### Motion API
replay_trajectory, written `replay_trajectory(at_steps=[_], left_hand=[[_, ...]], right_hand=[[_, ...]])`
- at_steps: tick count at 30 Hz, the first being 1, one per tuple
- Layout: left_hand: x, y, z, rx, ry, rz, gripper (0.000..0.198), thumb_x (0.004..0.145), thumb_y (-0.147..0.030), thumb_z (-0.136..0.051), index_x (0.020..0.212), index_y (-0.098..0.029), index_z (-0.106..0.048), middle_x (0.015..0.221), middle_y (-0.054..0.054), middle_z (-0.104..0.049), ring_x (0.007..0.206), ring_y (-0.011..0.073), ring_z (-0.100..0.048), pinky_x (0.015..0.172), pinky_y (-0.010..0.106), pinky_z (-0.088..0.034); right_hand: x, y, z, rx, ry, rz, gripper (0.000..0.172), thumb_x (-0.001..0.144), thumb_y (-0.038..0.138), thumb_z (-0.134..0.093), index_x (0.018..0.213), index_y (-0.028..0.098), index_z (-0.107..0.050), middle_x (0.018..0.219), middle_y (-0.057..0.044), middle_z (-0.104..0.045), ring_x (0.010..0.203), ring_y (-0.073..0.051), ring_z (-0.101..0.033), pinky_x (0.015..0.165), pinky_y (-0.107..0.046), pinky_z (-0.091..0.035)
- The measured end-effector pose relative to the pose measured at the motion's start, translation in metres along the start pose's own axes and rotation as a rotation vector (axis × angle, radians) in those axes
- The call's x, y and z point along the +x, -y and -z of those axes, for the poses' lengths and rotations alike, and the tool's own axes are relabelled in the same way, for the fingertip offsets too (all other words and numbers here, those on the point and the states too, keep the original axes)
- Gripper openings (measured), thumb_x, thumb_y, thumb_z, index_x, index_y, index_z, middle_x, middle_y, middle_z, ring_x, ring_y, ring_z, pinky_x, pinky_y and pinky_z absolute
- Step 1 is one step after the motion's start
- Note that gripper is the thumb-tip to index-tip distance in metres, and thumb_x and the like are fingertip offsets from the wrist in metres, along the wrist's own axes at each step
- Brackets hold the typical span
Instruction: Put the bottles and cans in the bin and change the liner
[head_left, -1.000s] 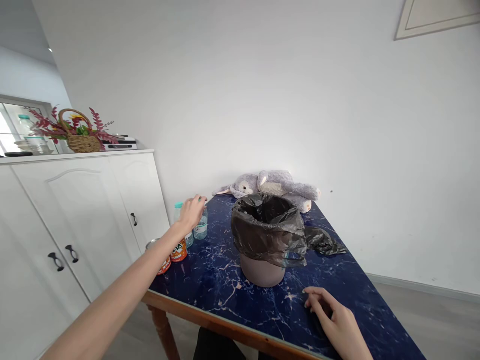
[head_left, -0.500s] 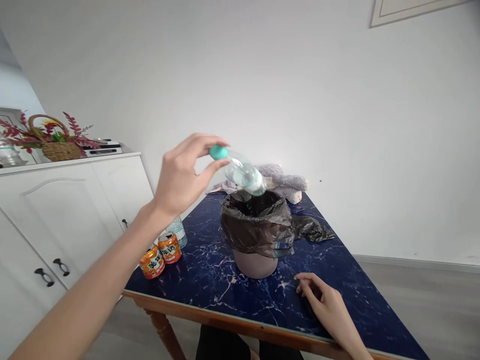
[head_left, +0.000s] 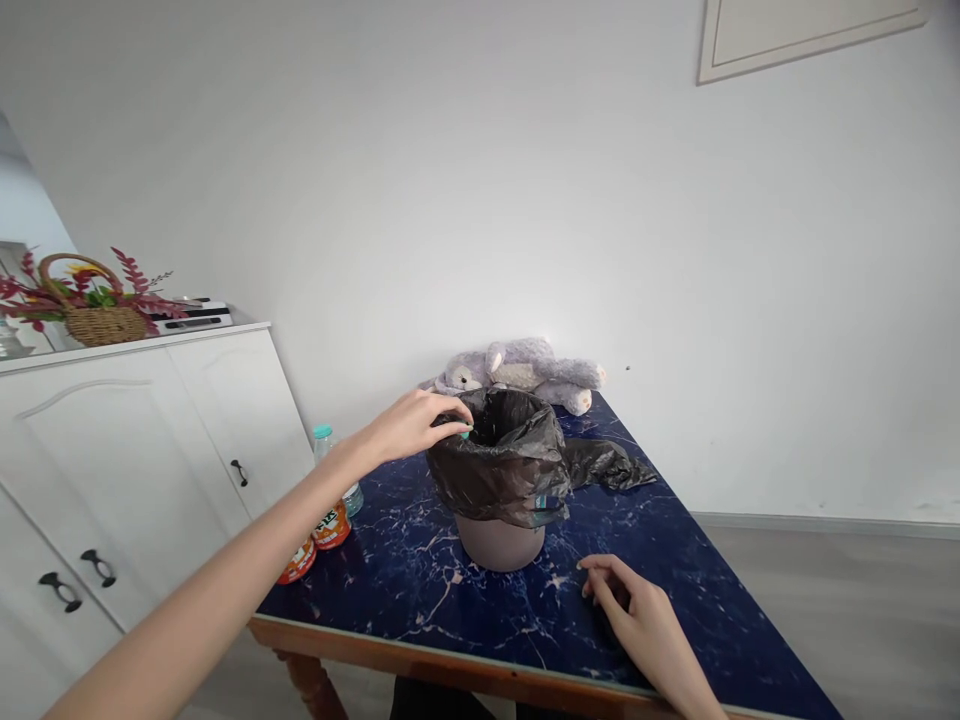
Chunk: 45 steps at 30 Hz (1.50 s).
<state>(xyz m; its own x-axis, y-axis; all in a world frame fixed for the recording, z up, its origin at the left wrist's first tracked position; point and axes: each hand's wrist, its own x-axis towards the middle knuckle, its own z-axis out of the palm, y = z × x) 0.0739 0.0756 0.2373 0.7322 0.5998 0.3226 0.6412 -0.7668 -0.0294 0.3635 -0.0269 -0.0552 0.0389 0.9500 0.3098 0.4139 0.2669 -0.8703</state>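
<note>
My left hand [head_left: 426, 420] is closed at the left rim of a small trash bin [head_left: 501, 545] lined with a black plastic bag [head_left: 495, 485]. Its fingers pinch the teal cap of a plastic bottle [head_left: 466, 434]; the rest of that bottle is hidden inside the bag. On the blue marbled tabletop [head_left: 420, 590], to the right of the bin, rests my right hand [head_left: 634, 610], loosely curled with thumb and fingers apart and nothing in it.
Partly behind my left forearm stand orange cans [head_left: 332, 528] and another clear bottle [head_left: 322, 440] with a teal cap. A grey plush toy [head_left: 532, 370] lies behind the bin, and a loose black bag end [head_left: 611, 465] to its right. A white cabinet [head_left: 150, 440] borders the left.
My left hand has lowered the bottle from above the bin into the bag, so only its cap shows. The right hand stays on the table. The view has shifted slightly.
</note>
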Motion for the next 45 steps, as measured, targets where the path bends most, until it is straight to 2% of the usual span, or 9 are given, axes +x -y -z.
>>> replay_trajectory(at_steps=[5,8,14,24,28,33,35,40,45], left_hand=[[-0.016,0.010,0.008,-0.010,-0.229,0.213,0.042,0.109,-0.046,-0.043,0.107,-0.025,-0.078,0.107,0.003,-0.083,0.069,0.0175,-0.070,0.067,0.029,-0.053],[-0.034,0.035,0.014,0.051,-0.389,0.372,0.042,0.109,-0.046,-0.039,0.110,-0.023,-0.074,0.117,0.004,-0.081,0.088,0.0210,-0.074,0.076,0.030,-0.054],[-0.092,0.111,0.009,0.405,-0.185,0.768,0.045,0.101,-0.043,-0.046,0.131,-0.014,-0.065,0.143,0.018,-0.066,0.138,0.0377,-0.055,0.116,0.049,-0.040],[-0.139,0.153,-0.036,0.297,-0.125,1.002,0.051,0.099,-0.054,-0.047,0.130,-0.015,-0.061,0.118,0.022,-0.076,0.108,0.0422,-0.072,0.085,0.048,-0.055],[-0.130,0.141,-0.037,0.273,-0.305,0.919,0.040,0.105,-0.049,-0.044,0.131,-0.022,-0.057,0.126,0.015,-0.074,0.115,0.0351,-0.071,0.093,0.046,-0.055],[-0.088,0.090,-0.005,-0.153,-1.067,0.375,0.035,0.107,-0.046,-0.054,0.132,-0.023,-0.049,0.131,0.012,-0.071,0.124,0.0234,-0.069,0.103,0.042,-0.057],[-0.067,0.058,0.011,-0.326,-1.173,0.183,0.030,0.106,-0.043,-0.059,0.129,-0.025,-0.050,0.128,0.011,-0.071,0.122,0.0221,-0.069,0.105,0.043,-0.057],[-0.024,-0.012,0.016,-0.523,-0.890,-0.025,0.026,0.104,-0.038,-0.066,0.125,-0.025,-0.056,0.128,0.009,-0.072,0.125,0.0232,-0.068,0.108,0.046,-0.057],[-0.011,-0.033,-0.019,-0.561,-0.467,-0.030,0.030,0.104,-0.042,-0.063,0.131,-0.028,-0.061,0.140,0.010,-0.067,0.127,0.0263,-0.067,0.108,0.049,-0.057]], right_hand=[[0.000,-0.001,0.002,-0.002,0.002,-0.015,0.045,0.101,0.059,-0.047,0.112,0.024,-0.072,0.089,-0.006,-0.078,0.067,-0.021,-0.067,0.064,-0.029,-0.052],[-0.001,-0.005,0.001,0.001,0.018,-0.043,0.047,0.101,0.062,-0.047,0.113,0.024,-0.072,0.090,-0.005,-0.078,0.067,-0.021,-0.066,0.062,-0.028,-0.051],[-0.002,-0.009,0.000,-0.009,0.026,-0.061,0.047,0.099,0.063,-0.049,0.112,0.025,-0.073,0.090,-0.004,-0.078,0.071,-0.021,-0.068,0.065,-0.029,-0.050],[-0.002,-0.013,-0.001,-0.049,0.049,-0.063,0.048,0.098,0.064,-0.048,0.112,0.026,-0.072,0.089,-0.004,-0.077,0.070,-0.021,-0.067,0.065,-0.028,-0.050],[-0.002,-0.018,-0.003,-0.064,0.050,-0.066,0.051,0.098,0.067,-0.046,0.113,0.025,-0.072,0.090,-0.004,-0.077,0.066,-0.020,-0.066,0.063,-0.028,-0.050],[-0.002,-0.023,-0.003,-0.072,0.051,-0.067,0.054,0.096,0.070,-0.047,0.113,0.025,-0.072,0.089,-0.004,-0.077,0.065,-0.020,-0.066,0.061,-0.028,-0.051],[-0.002,-0.022,-0.003,-0.075,0.062,-0.081,0.055,0.096,0.071,-0.046,0.114,0.026,-0.072,0.090,-0.004,-0.078,0.064,-0.020,-0.066,0.060,-0.028,-0.050],[-0.002,-0.015,-0.002,-0.073,0.058,-0.095,0.056,0.095,0.071,-0.045,0.112,0.026,-0.073,0.089,-0.004,-0.078,0.064,-0.020,-0.066,0.060,-0.028,-0.051],[0.000,-0.010,-0.002,-0.032,0.004,-0.058,0.055,0.093,0.071,-0.049,0.104,0.025,-0.076,0.083,-0.005,-0.078,0.062,-0.020,-0.067,0.060,-0.028,-0.051]])
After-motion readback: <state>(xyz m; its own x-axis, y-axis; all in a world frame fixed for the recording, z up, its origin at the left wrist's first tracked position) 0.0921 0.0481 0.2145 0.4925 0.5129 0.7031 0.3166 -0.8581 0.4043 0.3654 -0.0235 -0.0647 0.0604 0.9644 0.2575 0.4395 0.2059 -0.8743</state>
